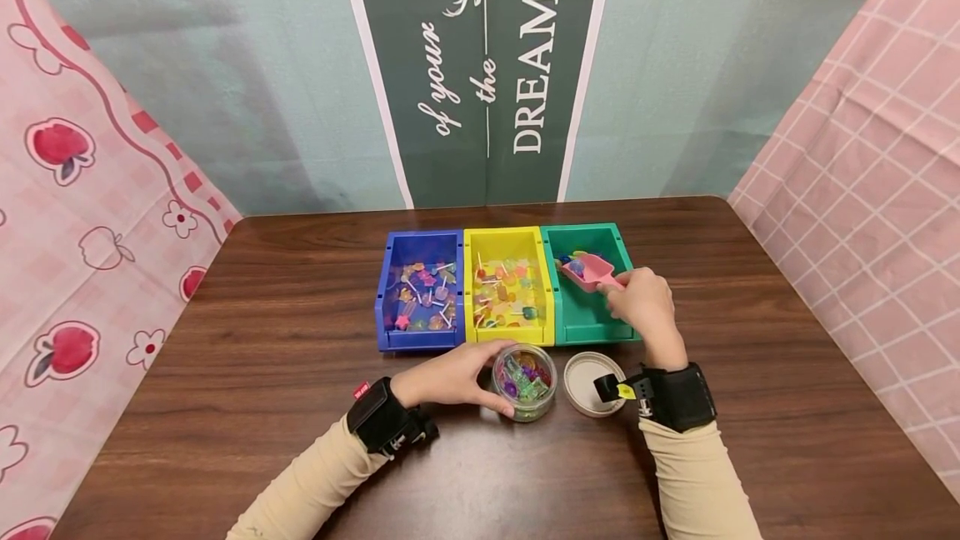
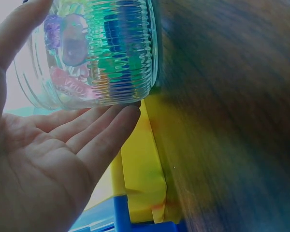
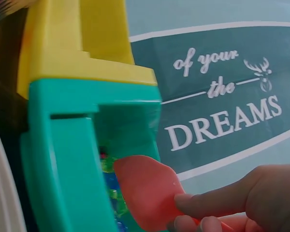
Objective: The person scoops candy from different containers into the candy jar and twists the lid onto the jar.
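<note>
My right hand [image 1: 643,305] grips the handle of a pink scoop [image 1: 590,271] inside the green bin [image 1: 592,323]. A bluish see-through piece sits in the scoop's bowl, and several colourful pieces lie near it in the bin. The right wrist view shows the scoop [image 3: 147,193] tilted, thumb against it. My left hand [image 1: 457,375] holds a clear ribbed jar [image 1: 528,411] on the table, thumb on the near side and fingers on the far side. Coloured translucent charms fill much of the jar [image 2: 101,58].
Left of the green bin, a yellow bin [image 1: 509,333] and a blue bin [image 1: 422,340] hold small lollipop- and candy-shaped charms. A round whitish lid [image 1: 583,382] lies beside the jar, partly behind the right wrist camera. Patterned cloths [image 1: 292,73] hang around the brown table [image 1: 300,298].
</note>
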Action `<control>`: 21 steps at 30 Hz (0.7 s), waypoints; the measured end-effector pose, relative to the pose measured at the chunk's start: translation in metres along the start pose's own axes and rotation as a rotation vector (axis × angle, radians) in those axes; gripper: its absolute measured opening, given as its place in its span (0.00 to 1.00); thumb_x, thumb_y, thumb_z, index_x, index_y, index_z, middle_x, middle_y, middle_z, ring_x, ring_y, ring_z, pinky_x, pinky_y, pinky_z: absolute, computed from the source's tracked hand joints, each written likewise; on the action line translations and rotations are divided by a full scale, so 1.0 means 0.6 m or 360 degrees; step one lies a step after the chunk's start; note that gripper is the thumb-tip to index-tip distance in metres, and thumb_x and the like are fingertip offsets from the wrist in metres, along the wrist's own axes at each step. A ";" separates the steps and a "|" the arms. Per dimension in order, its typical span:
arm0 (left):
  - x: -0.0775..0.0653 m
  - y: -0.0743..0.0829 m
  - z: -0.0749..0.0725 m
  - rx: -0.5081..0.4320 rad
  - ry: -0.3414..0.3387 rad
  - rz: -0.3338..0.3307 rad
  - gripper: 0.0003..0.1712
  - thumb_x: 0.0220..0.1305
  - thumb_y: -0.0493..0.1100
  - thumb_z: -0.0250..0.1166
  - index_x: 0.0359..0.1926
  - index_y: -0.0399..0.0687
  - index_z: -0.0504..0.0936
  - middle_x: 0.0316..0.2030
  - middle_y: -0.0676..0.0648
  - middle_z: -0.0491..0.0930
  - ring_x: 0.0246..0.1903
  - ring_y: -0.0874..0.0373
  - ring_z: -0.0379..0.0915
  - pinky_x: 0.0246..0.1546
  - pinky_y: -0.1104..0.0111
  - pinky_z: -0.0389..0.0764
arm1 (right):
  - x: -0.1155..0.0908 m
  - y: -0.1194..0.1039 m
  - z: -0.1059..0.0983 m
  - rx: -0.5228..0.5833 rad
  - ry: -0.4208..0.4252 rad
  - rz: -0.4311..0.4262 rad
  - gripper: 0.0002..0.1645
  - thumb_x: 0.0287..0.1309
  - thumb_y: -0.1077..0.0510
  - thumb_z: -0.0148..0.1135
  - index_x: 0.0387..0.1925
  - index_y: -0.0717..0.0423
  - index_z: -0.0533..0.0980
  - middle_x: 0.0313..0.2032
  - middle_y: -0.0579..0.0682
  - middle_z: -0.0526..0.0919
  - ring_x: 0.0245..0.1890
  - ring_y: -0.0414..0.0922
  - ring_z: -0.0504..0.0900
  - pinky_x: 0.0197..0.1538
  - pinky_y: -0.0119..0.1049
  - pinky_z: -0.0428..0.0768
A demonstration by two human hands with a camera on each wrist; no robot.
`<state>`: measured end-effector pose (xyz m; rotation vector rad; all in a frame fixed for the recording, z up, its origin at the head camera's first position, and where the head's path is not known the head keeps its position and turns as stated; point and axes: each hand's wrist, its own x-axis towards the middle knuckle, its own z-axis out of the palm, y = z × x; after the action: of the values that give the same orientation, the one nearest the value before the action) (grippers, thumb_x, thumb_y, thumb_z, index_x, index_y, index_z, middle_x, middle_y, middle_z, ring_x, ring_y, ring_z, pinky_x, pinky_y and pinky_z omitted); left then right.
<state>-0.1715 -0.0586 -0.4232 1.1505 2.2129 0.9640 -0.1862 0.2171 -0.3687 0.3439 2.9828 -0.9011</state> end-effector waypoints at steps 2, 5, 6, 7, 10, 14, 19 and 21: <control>0.001 -0.001 0.000 0.0008 0.0004 0.0001 0.48 0.49 0.57 0.69 0.67 0.42 0.62 0.59 0.46 0.72 0.56 0.63 0.66 0.61 0.62 0.70 | -0.002 0.002 -0.006 0.0026 0.0003 -0.0025 0.23 0.60 0.53 0.59 0.41 0.73 0.79 0.19 0.60 0.83 0.18 0.46 0.75 0.20 0.34 0.65; 0.001 -0.002 0.001 0.0012 0.0008 0.0010 0.48 0.49 0.57 0.70 0.67 0.42 0.62 0.59 0.46 0.73 0.56 0.63 0.66 0.61 0.62 0.71 | -0.004 0.004 -0.012 0.0056 0.0011 -0.0060 0.22 0.60 0.54 0.59 0.40 0.74 0.79 0.19 0.60 0.83 0.18 0.47 0.77 0.20 0.34 0.64; 0.001 -0.002 0.002 0.0011 0.0009 0.0013 0.48 0.49 0.57 0.70 0.66 0.42 0.62 0.59 0.46 0.73 0.56 0.63 0.66 0.61 0.62 0.71 | -0.004 0.005 -0.013 0.0058 0.0015 -0.0069 0.22 0.60 0.55 0.59 0.39 0.75 0.79 0.18 0.60 0.83 0.18 0.47 0.77 0.20 0.34 0.64; 0.001 -0.002 0.002 0.0010 0.0008 0.0014 0.47 0.49 0.56 0.70 0.66 0.42 0.62 0.59 0.46 0.73 0.56 0.63 0.66 0.61 0.62 0.71 | -0.004 0.006 -0.014 0.0058 0.0017 -0.0076 0.22 0.60 0.55 0.59 0.39 0.75 0.79 0.18 0.60 0.83 0.18 0.47 0.78 0.20 0.34 0.64; 0.001 -0.001 0.001 0.0002 0.0008 0.0015 0.47 0.49 0.56 0.70 0.66 0.42 0.62 0.58 0.46 0.73 0.56 0.63 0.67 0.61 0.62 0.71 | -0.003 0.008 -0.014 0.0051 0.0010 -0.0077 0.22 0.60 0.54 0.58 0.40 0.75 0.79 0.18 0.60 0.84 0.19 0.48 0.79 0.20 0.34 0.64; -0.001 0.001 0.000 0.0003 0.0011 0.0007 0.48 0.49 0.56 0.70 0.67 0.41 0.62 0.59 0.45 0.73 0.56 0.62 0.67 0.61 0.62 0.71 | -0.001 0.009 -0.014 0.0056 -0.0018 -0.0060 0.22 0.61 0.54 0.57 0.41 0.74 0.79 0.18 0.59 0.84 0.22 0.52 0.81 0.19 0.33 0.65; -0.002 0.002 0.000 -0.0012 0.0010 0.0002 0.48 0.49 0.56 0.70 0.67 0.41 0.61 0.59 0.45 0.73 0.55 0.62 0.67 0.60 0.62 0.71 | 0.000 0.013 -0.017 0.0075 -0.0086 -0.0091 0.22 0.61 0.55 0.57 0.42 0.75 0.78 0.19 0.58 0.83 0.22 0.52 0.82 0.19 0.32 0.67; -0.002 0.002 -0.001 -0.0022 0.0007 -0.0003 0.48 0.49 0.55 0.70 0.67 0.41 0.61 0.59 0.45 0.73 0.55 0.63 0.67 0.60 0.62 0.72 | 0.000 0.015 -0.020 0.0091 -0.0124 -0.0114 0.22 0.61 0.55 0.58 0.42 0.75 0.78 0.19 0.58 0.83 0.22 0.51 0.81 0.19 0.32 0.68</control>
<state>-0.1705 -0.0592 -0.4221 1.1414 2.2068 0.9801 -0.1838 0.2308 -0.3638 0.1986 2.9202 -0.9838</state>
